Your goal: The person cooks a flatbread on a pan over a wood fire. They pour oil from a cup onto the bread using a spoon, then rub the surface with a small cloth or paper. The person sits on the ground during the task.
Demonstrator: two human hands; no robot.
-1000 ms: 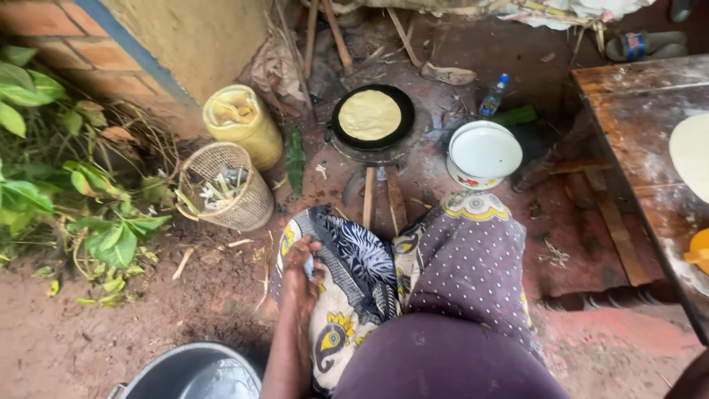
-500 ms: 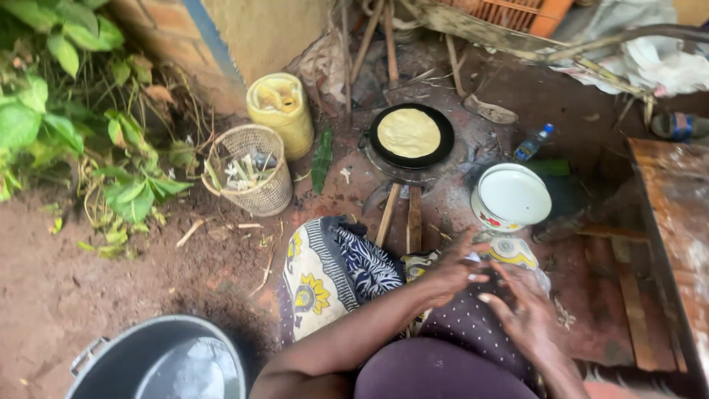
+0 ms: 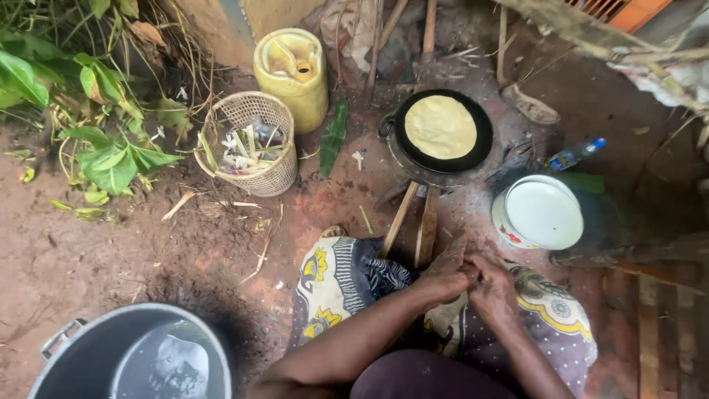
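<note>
My left hand [image 3: 442, 275] and my right hand [image 3: 491, 287] are pressed together over my lap, above a patterned wrap [image 3: 336, 281]. The left hand lies flat with its fingers stretched forward, and the right hand curls against it. Neither holds anything that I can see. Just beyond the hands, two firewood sticks [image 3: 415, 222] run under a black pan [image 3: 481, 151]. A round, pale yellow flatbread [image 3: 440, 127] lies in the pan.
A white enamel bowl [image 3: 543, 216] stands to the right of the fire, with a plastic bottle [image 3: 577, 154] behind it. A woven basket [image 3: 249, 148] and a yellow jerrycan [image 3: 292, 70] stand at the left. A metal pot of water [image 3: 96, 355] sits at bottom left.
My left hand left my left knee and came over to meet the right hand. The two hands, apart half a second ago, now press together. The view has swung left, away from the wooden table.
</note>
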